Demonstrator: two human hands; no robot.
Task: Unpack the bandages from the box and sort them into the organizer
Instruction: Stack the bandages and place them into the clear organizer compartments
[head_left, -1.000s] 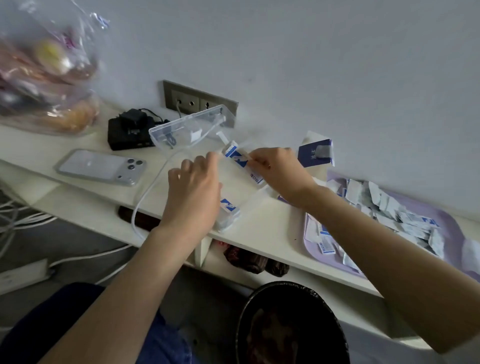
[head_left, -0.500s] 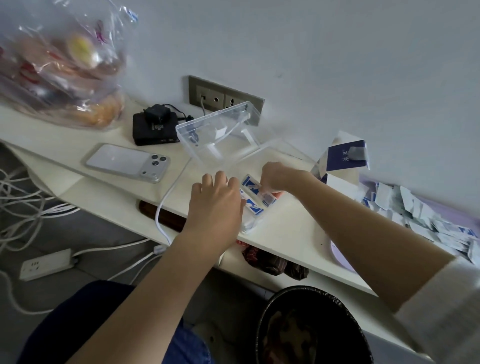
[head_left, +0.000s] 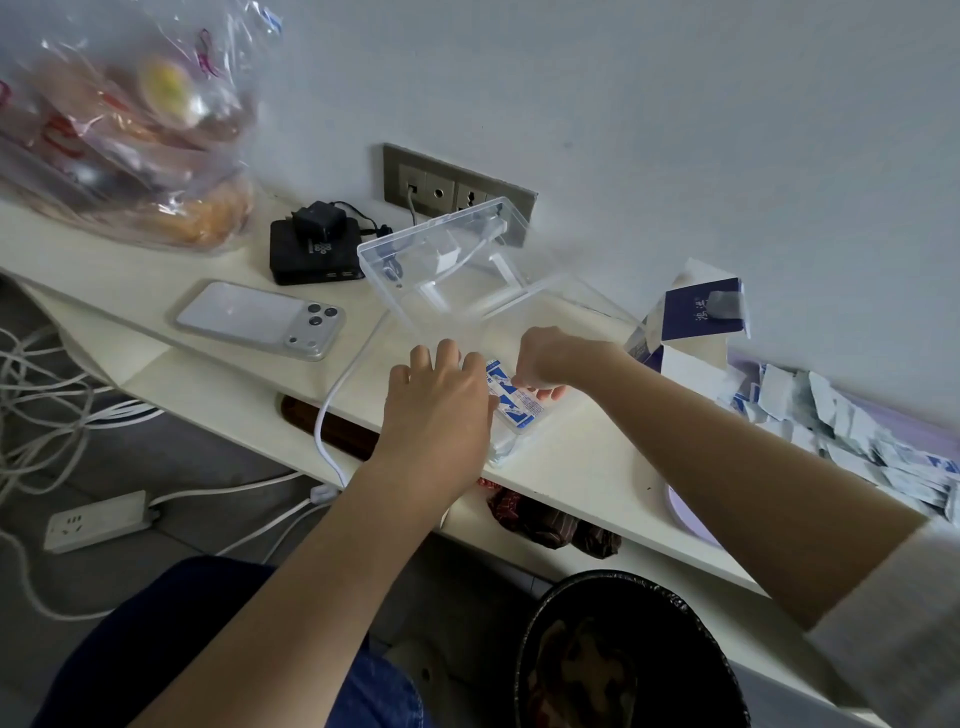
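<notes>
Down from lid height since a second ago, the right hand now sits low over the clear organizer, and the bandage it carried has come down with it. Over the last half second I see almost no further change. From my seat its fingers look curled, their tips pinching the far end of the blue-and-white bandages stacked flat in the organizer. The left hand lies over the organizer's left side, fingers bent forward and touching the stack. Whether it grips the plastic or only rests on it I cannot tell. The organizer sits at the front edge of the worktop, about midway along, with its lid standing open and tilted towards the back edge. A blue and white box stands open near the back edge to the right. Just beyond it, loose bandages are heaped on a lilac tray that reaches the front edge. On the left part of the worktop a phone lies camera-side up. Behind it sits a black device, and a clear bag of bread fills the far left corner. A white cable hangs over the front edge.
</notes>
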